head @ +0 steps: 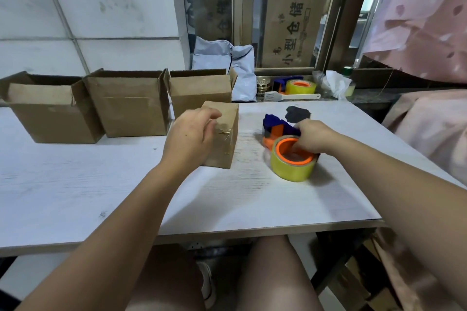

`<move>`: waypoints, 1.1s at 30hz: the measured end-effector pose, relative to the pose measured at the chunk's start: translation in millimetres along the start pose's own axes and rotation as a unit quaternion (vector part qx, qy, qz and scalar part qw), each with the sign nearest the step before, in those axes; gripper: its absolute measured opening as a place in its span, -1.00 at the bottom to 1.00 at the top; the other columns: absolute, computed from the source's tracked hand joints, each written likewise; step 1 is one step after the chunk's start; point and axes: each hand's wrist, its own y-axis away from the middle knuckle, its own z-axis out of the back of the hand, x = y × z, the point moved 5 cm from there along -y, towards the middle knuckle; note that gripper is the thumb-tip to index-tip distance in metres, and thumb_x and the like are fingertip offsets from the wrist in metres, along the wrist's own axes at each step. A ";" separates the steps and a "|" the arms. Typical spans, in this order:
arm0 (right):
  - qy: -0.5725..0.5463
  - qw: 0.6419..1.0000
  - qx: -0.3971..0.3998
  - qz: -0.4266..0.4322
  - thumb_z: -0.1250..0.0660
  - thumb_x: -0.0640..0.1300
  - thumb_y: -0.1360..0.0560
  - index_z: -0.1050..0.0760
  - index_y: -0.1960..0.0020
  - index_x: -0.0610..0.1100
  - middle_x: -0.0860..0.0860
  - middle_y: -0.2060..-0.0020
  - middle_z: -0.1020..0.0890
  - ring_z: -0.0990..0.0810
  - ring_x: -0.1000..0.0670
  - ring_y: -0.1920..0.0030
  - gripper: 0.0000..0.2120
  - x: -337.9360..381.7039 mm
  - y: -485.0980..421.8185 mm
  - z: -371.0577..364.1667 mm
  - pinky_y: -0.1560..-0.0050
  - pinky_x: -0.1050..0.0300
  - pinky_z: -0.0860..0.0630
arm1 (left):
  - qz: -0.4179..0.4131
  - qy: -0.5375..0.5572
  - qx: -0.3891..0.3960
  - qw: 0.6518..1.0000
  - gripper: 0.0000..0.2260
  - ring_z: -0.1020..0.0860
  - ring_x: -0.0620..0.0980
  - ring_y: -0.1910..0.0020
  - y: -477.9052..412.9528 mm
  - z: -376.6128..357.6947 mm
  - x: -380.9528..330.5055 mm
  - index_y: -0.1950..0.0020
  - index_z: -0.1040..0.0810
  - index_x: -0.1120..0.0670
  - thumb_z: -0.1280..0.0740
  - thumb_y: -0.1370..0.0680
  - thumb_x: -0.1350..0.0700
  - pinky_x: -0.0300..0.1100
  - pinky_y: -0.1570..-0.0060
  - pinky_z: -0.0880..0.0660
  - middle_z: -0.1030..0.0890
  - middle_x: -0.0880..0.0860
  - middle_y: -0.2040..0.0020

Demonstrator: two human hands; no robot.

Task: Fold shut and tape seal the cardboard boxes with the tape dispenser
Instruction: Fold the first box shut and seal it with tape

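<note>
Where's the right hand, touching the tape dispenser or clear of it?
Touching. In the head view the right hand grips the tape dispenser, fingers curled into its roll.

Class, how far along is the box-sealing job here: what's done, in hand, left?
Done: one small box is folded shut with tape on it. In hand: the left hand grips it, the right hand grips the tape dispenser. Left: three boxes behind stand open.

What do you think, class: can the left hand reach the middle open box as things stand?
Probably yes, once it lets go. The left hand grips the small sealed box; the middle open box stands just beyond, to its left, with only bare table between them.
</note>
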 end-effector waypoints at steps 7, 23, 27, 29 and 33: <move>-0.066 0.994 -0.004 -0.092 -0.51 -0.08 -0.37 -0.45 0.26 -0.17 -0.08 0.29 -0.54 -0.49 -0.01 0.30 -0.73 4.2 -14.1 -7.9 0.42 0.17 -0.36 | 0.147 0.222 -0.099 0.959 -0.67 -0.49 -0.01 -0.18 15.7 -1.5 29.9 -0.29 -0.45 0.07 -0.10 -0.61 -0.03 -0.06 -0.17 -0.44 -0.53 0.01 -0.19; -0.243 0.954 -0.105 -0.141 -0.43 -0.05 -0.37 -0.21 -0.22 -0.02 -0.14 -0.22 -0.36 -0.43 -0.17 -0.18 -0.46 13.9 0.3 0.5 -0.16 -0.08 -0.46 | 0.312 0.368 -0.068 0.873 -0.72 -0.52 0.05 -0.06 41.7 -26.0 48.4 -0.17 -0.38 -0.06 0.02 -0.65 -0.14 0.07 -0.14 -0.48 -0.53 -0.01 0.03; -0.248 0.890 -0.381 0.041 -0.27 -0.23 -0.43 -0.31 -0.03 -0.06 -0.04 0.01 -0.44 -0.43 -0.08 -0.02 -0.77 53.3 39.2 24.7 -0.07 -0.02 -0.39 | 0.338 0.389 -0.081 0.853 -0.71 -0.58 0.05 0.04 40.9 -27.4 53.5 0.01 -0.45 -0.08 0.01 -0.65 -0.14 -0.07 0.04 -0.54 -0.59 0.00 0.03; -0.332 0.871 -0.343 0.117 -0.21 -0.25 -0.53 -0.42 -0.06 -0.07 0.01 0.05 -0.53 -0.50 -0.02 0.01 -0.85 74.9 45.3 12.5 0.01 0.06 -0.47 | 0.352 0.423 -0.086 0.831 -0.71 -0.57 -0.03 0.14 39.0 -26.8 53.1 0.03 -0.49 0.00 -0.01 -0.68 -0.03 -0.23 0.19 -0.52 -0.59 0.02 0.06; -0.492 0.837 -0.220 0.096 -0.12 -0.16 -0.63 -0.49 -0.28 -0.06 0.06 -0.12 -0.59 -0.54 0.09 -0.16 -0.72 97.9 33.2 -29.0 -0.21 0.09 -0.49 | 0.338 0.451 -0.046 0.825 -0.79 -0.60 0.03 0.04 37.7 -31.2 56.5 -0.02 -0.59 0.05 -0.15 -0.65 0.15 -0.20 0.07 -0.55 -0.65 0.04 0.02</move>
